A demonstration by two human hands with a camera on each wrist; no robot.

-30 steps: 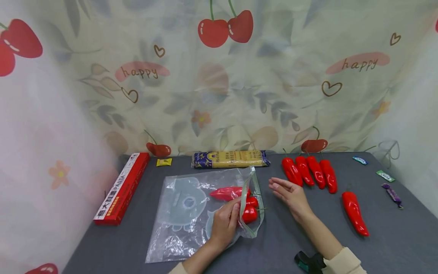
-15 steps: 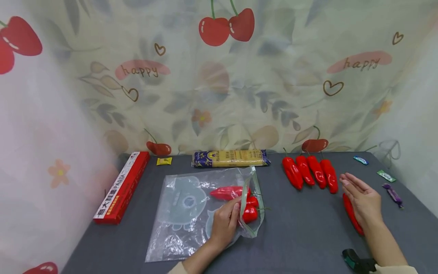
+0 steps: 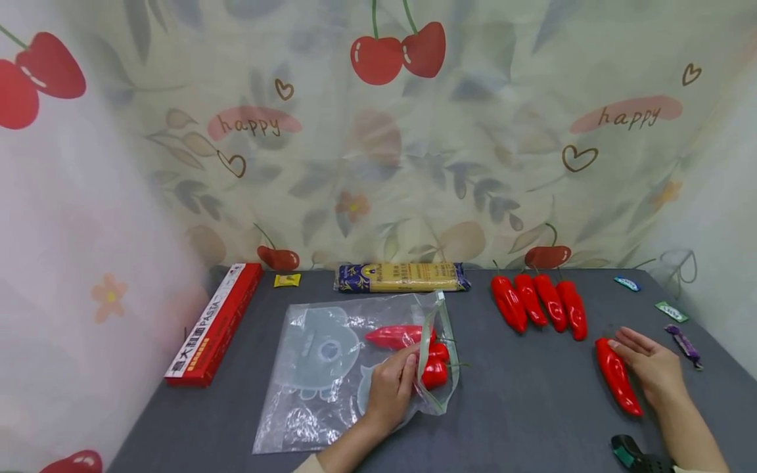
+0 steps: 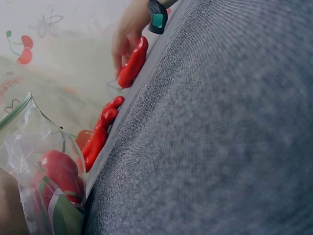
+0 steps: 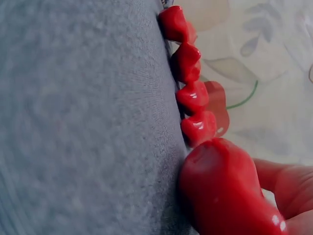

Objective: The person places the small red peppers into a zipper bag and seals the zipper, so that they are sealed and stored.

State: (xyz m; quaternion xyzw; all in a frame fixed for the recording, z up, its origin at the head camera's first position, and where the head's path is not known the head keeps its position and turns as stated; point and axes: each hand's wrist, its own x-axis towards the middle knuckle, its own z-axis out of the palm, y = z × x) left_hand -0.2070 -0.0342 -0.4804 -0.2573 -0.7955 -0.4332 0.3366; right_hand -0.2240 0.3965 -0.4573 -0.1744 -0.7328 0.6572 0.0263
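Note:
My left hand (image 3: 390, 387) grips the clear zip bag (image 3: 313, 420) near its mouth, which gapes to the right. Inside the bag lie red peppers (image 3: 434, 373), some at the opening with green stems poking out. To the right, my right hand (image 3: 656, 368) is at a single red pepper (image 3: 618, 381), thumb at its upper end, the other fingers on its far right side. The right wrist view shows this pepper (image 5: 220, 191) large, with a finger reaching behind it. In the left wrist view the bagged peppers (image 4: 61, 169) show through the plastic.
Several red peppers (image 3: 549, 302) lie in a row at the back right. A noodle pack (image 3: 402, 277) and a yellow candy (image 3: 286, 280) lie along the back, a red pasta box (image 3: 215, 328) at left. Wrapped candies (image 3: 683, 345) line the right side.
My right hand has moved right, away from the bag mouth, and come down beside the lone pepper, its fingers now at that pepper. The left hand stays on the bag.

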